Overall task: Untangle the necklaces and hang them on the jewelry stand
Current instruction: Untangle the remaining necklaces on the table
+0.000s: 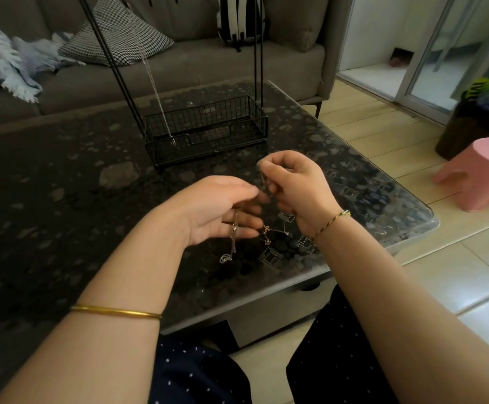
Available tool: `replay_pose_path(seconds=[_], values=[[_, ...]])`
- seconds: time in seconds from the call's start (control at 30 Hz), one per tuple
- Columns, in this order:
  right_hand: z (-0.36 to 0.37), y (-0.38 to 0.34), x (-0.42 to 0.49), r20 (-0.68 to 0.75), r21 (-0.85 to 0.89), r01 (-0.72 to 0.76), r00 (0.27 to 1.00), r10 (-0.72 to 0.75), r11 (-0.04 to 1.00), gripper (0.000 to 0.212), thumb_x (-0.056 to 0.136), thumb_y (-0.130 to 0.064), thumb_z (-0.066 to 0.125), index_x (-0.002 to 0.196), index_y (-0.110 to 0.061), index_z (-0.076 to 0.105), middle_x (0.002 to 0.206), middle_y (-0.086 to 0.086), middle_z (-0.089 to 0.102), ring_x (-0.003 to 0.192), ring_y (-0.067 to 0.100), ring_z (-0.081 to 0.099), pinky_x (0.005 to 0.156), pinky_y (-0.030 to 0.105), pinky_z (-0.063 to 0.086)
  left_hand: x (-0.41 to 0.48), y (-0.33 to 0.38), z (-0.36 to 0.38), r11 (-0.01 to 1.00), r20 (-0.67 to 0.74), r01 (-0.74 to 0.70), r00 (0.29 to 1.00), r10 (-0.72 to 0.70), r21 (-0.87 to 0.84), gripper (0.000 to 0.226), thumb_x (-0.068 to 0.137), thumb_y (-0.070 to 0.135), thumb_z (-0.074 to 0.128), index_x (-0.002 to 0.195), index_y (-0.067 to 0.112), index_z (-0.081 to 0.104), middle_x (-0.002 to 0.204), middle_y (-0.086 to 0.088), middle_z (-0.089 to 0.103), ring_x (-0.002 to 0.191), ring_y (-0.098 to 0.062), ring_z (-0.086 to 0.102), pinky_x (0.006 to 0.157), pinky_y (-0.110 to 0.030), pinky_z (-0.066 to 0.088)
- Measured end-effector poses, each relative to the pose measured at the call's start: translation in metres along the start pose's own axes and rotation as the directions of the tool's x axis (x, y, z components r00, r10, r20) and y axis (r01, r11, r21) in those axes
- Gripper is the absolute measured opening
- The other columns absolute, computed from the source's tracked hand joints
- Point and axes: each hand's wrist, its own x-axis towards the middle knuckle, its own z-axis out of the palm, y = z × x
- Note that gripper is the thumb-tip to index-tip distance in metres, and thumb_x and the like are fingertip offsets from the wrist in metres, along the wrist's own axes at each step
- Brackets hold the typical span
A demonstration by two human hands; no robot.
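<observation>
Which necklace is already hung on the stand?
The long silver chain necklace hanging from the black wire jewelry stand down to its basket. The gold-toned chain and silver pendant chain are held between the left hand and right hand.

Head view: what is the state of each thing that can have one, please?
Left hand, pinches the necklaces, one chain hanging across its palm.
Right hand, fingers curled, pinches the necklaces higher up.
Necklaces, held above the table, gold part looks knotted.
Jewelry stand, upright on the table.
Silver chain, hangs on the jewelry stand.
</observation>
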Motion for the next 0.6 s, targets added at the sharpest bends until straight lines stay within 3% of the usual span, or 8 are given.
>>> replay_pose_path(seconds=[0.13,0.33,0.5,0.6], values=[[0.0008,0.0001,0.0008,0.042,0.024,-0.022,0.999,0.021,0.999,0.012,0.096,-0.014,0.051,0.091,-0.014,0.062,0.06,0.0,0.049,0.033,0.0,0.039,0.033,0.015,0.027,0.0046,-0.0002,0.0015,0.996,-0.041,0.021,0.999,-0.025,-0.088,0.014,0.097,0.014,0.054,0.098,0.005,0.065,0.094,-0.008,0.067,0.075,-0.019,0.063,0.058,-0.033,0.06],[0.0016,-0.0042,0.0011,0.107,0.09,-0.037,0.994,0.027,0.995,0.022,0.099,-0.013,0.038,0.112,-0.008,0.056,0.061,0.005,0.053,0.032,0.004,0.03,0.031,0.016,0.022,0.0069,0.0004,0.0011,0.992,-0.037,0.089,0.995,-0.093,-0.09,0.021,0.099,0.02,0.051,0.106,0.005,0.064,0.098,-0.015,0.067,0.07,-0.019,0.067,0.058,-0.033,0.06],[-0.0003,-0.0054,0.0002,0.154,0.075,-0.015,0.988,0.003,0.997,0.022,0.093,-0.004,0.045,0.11,-0.009,0.057,0.062,0.005,0.055,0.032,0.003,0.031,0.032,0.016,0.023,0.0074,0.0001,-0.0018,0.984,-0.011,0.066,0.998,-0.069,-0.168,0.021,0.099,0.009,0.049,0.114,0.006,0.063,0.1,-0.016,0.067,0.073,-0.019,0.067,0.059,-0.031,0.06],[-0.0028,-0.0046,0.0,0.127,0.026,-0.002,0.992,-0.001,1.0,0.021,0.088,-0.002,0.05,0.103,-0.011,0.061,0.063,0.003,0.056,0.033,0.001,0.033,0.033,0.016,0.024,0.0098,-0.0031,-0.0015,0.997,-0.06,-0.006,0.998,0.001,-0.074,0.018,0.095,0.002,0.054,0.1,0.012,0.068,0.093,-0.008,0.07,0.078,-0.015,0.067,0.062,-0.027,0.058]])
